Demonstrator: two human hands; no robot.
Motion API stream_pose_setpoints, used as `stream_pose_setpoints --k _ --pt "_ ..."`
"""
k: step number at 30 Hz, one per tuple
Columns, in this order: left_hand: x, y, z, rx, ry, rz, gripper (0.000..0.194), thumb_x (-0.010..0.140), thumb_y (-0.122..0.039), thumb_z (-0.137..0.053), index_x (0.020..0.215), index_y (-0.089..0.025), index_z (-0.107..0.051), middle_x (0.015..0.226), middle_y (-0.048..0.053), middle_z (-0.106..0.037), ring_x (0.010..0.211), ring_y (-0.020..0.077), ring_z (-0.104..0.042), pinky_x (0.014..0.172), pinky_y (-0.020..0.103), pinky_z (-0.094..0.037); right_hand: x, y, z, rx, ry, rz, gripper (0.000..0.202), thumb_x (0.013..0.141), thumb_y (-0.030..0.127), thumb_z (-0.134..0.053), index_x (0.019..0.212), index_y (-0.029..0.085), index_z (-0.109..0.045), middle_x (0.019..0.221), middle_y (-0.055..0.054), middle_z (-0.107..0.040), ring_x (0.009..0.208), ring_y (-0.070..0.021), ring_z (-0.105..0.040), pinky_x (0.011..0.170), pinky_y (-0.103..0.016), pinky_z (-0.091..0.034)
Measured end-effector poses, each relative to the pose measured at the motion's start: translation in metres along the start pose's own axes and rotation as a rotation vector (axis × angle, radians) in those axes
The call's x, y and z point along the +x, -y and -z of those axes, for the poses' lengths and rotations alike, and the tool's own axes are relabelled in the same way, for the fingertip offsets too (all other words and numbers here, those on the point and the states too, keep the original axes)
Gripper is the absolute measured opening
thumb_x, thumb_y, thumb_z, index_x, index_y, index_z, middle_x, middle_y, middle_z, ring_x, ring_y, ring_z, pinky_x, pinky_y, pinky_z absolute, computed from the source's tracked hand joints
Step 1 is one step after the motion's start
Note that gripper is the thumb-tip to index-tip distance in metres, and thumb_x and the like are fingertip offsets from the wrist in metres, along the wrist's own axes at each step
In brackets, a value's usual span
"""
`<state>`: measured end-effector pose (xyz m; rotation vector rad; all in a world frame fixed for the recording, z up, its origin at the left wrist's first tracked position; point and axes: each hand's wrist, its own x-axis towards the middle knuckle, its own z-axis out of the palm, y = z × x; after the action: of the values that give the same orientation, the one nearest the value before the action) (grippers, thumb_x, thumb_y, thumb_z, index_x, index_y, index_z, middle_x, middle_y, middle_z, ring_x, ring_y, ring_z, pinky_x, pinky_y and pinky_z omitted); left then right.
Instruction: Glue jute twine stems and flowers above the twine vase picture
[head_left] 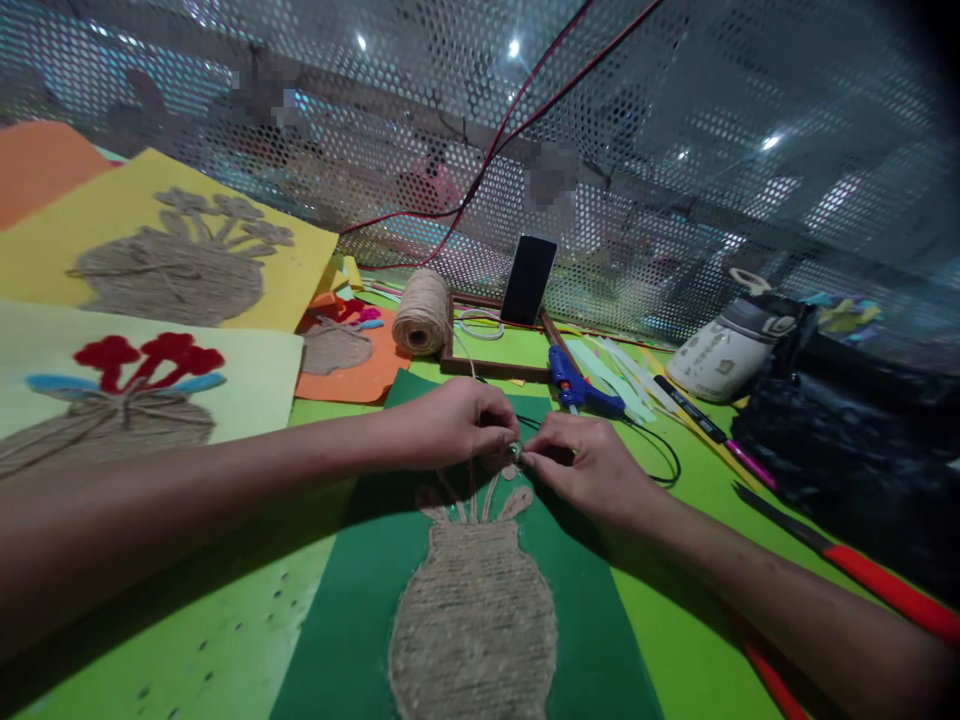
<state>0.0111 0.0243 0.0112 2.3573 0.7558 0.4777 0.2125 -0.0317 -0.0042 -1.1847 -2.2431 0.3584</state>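
Observation:
A green sheet (341,600) lies in front of me, bearing a vase shape (474,620) covered in rows of jute twine, with twine stems and leaves (516,503) above its neck. Over the upper stems, my left hand (480,420) pinches jute twine between thumb and fingertips. My right hand (589,465) meets it from the other side, thumb and index finger closed on the same small bit of twine. Something shiny shows between the fingertips, too small to make out. A strand runs from the twine spool (420,312) down behind my left hand.
A blue glue gun (581,385) with a black cable lies beyond my right hand, near a brown frame (491,368) and a propped phone (529,280). Scissors with red handles (885,585), a marker (690,408), a white bottle (720,350) and black plastic (855,440) are right. Finished twine pictures (259,385) lie left.

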Motion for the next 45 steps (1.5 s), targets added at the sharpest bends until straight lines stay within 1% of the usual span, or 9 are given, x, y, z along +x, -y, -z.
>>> stream_pose_setpoints --k 7,11,15,21,27,30,35,38,45 --pt "0.003 0.004 0.0 0.025 -0.002 0.006 0.016 0.085 -0.023 -0.059 0.083 -0.013 -0.073 0.079 0.003 -0.069 0.072 0.013 -0.062 0.066 0.022 -0.044 0.002 0.003 0.001 0.008 0.033 0.011 0.011 0.078 0.008 -0.066 0.072 0.015 -0.072 0.065 -0.003 -0.063 0.062 -0.0141 -0.058 0.058 -0.026 -0.044" --pt "0.005 0.006 -0.004 -0.005 -0.002 0.01 0.016 0.085 -0.021 -0.06 0.086 -0.012 -0.073 0.08 0.003 -0.069 0.073 0.0128 -0.061 0.067 0.022 -0.044 0.001 0.002 0.002 -0.005 0.062 -0.019 0.012 0.078 0.007 -0.066 0.071 0.015 -0.072 0.064 -0.002 -0.063 0.061 -0.0136 -0.057 0.057 -0.026 -0.043" --pt "0.007 0.007 -0.009 -0.032 0.013 0.018 0.016 0.084 -0.021 -0.059 0.086 -0.013 -0.073 0.079 0.003 -0.069 0.072 0.0127 -0.06 0.065 0.021 -0.043 0.001 0.003 0.006 -0.022 0.096 -0.042 0.012 0.078 0.01 -0.067 0.067 0.014 -0.071 0.064 -0.003 -0.061 0.06 -0.0139 -0.057 0.056 -0.026 -0.041" --pt "0.007 0.008 -0.009 0.0 0.045 -0.002 0.016 0.084 -0.02 -0.059 0.087 -0.013 -0.074 0.078 0.003 -0.068 0.072 0.0125 -0.059 0.065 0.021 -0.042 0.003 0.007 0.015 -0.066 0.156 -0.103 0.009 0.079 0.012 -0.068 0.071 0.014 -0.073 0.065 -0.003 -0.063 0.061 -0.0144 -0.058 0.057 -0.026 -0.041" --pt "0.01 0.007 -0.01 0.027 0.03 -0.02 0.016 0.084 -0.021 -0.06 0.086 -0.014 -0.075 0.076 0.002 -0.067 0.071 0.0122 -0.059 0.065 0.02 -0.042 0.004 0.008 0.011 -0.06 0.184 -0.133 0.01 0.078 0.013 -0.068 0.069 0.015 -0.072 0.067 -0.003 -0.062 0.062 -0.0144 -0.057 0.058 -0.026 -0.042" --pt "0.011 0.008 -0.01 0.014 0.016 -0.017 0.016 0.084 -0.022 -0.06 0.087 -0.014 -0.075 0.078 0.003 -0.068 0.072 0.0125 -0.059 0.066 0.021 -0.042 0.004 0.008 0.01 -0.057 0.173 -0.147 0.011 0.077 0.011 -0.067 0.067 0.015 -0.07 0.065 -0.002 -0.061 0.061 -0.014 -0.056 0.058 -0.026 -0.042" --pt "0.012 0.014 -0.008 -0.054 0.035 0.052 0.018 0.084 -0.024 -0.061 0.092 -0.015 -0.073 0.084 0.003 -0.07 0.075 0.0131 -0.061 0.067 0.021 -0.043 0.005 0.01 0.011 -0.023 0.131 -0.184 0.012 0.077 0.007 -0.065 0.069 0.014 -0.072 0.066 -0.002 -0.062 0.063 -0.0135 -0.058 0.058 -0.025 -0.043" --pt "0.012 0.017 -0.008 -0.088 0.016 0.075 0.018 0.083 -0.025 -0.061 0.092 -0.014 -0.072 0.082 0.003 -0.07 0.072 0.0124 -0.06 0.065 0.021 -0.043 0.005 0.01 0.01 -0.017 0.105 -0.184 0.013 0.077 0.007 -0.066 0.069 0.015 -0.073 0.065 -0.002 -0.063 0.062 -0.0132 -0.058 0.058 -0.025 -0.043" --pt "0.011 0.015 -0.008 -0.077 0.009 0.045 0.015 0.083 -0.024 -0.06 0.085 -0.013 -0.07 0.078 0.002 -0.068 0.07 0.0122 -0.059 0.064 0.021 -0.043 0.004 0.009 0.006 -0.03 0.112 -0.165 0.014 0.077 0.007 -0.067 0.067 0.016 -0.072 0.063 -0.002 -0.063 0.06 -0.0136 -0.057 0.056 -0.026 -0.043"
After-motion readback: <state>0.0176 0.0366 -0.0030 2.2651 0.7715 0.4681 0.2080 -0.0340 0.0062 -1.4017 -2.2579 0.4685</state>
